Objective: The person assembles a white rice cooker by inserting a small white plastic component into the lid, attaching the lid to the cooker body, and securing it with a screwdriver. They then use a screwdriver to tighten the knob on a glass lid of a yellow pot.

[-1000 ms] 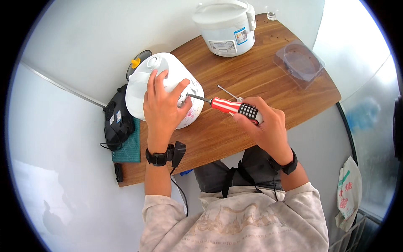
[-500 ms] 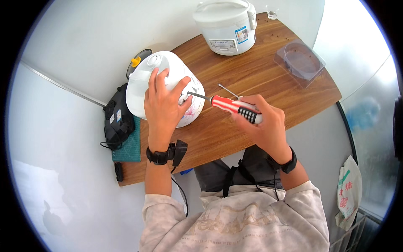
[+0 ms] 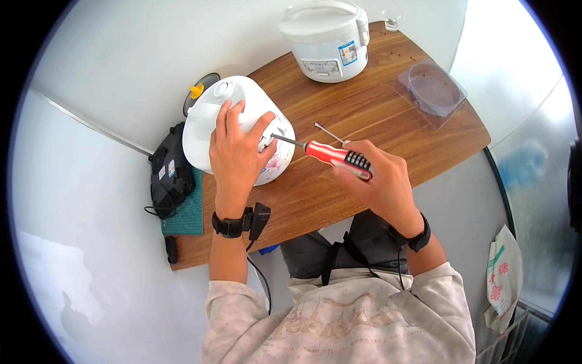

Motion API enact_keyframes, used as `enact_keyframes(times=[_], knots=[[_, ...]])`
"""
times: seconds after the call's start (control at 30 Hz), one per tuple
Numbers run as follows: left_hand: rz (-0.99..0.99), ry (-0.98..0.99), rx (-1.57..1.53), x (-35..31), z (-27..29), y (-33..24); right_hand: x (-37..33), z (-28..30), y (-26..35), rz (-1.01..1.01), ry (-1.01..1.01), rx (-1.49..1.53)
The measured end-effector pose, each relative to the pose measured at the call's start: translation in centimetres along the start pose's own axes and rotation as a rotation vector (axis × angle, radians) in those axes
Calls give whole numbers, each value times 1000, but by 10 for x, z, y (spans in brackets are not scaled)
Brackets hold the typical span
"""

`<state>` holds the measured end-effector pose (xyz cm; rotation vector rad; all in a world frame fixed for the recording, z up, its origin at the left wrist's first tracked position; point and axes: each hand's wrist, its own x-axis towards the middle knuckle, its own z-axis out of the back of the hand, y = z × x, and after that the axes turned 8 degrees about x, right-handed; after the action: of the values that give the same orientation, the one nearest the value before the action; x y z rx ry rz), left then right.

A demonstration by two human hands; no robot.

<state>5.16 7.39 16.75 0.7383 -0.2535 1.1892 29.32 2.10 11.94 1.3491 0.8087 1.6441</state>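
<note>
Gripping the red-and-white screwdriver (image 3: 325, 152), the right hand (image 3: 387, 183) points its long axis between nine and ten o'clock at the white appliance (image 3: 257, 99), where the nearer left hand (image 3: 234, 156) holds its fingers wide.

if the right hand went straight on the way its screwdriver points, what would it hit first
Most likely the white floral appliance: the red screwdriver in the right hand points at its side, between thumb and index finger of the left hand. The tip looks near or touching; depth is unclear.
</note>
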Motion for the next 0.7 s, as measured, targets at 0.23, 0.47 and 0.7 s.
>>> enact_keyframes(times=[0.23, 0.47, 0.7], knots=[[-11, -8, 2, -1, -1, 1, 8, 4, -5, -20, 58, 21], [6, 10, -8, -1, 1, -2, 1, 5, -6, 59, 60, -92], [-2, 9, -15, -1, -1, 2, 15, 14, 7, -395, 283, 128]])
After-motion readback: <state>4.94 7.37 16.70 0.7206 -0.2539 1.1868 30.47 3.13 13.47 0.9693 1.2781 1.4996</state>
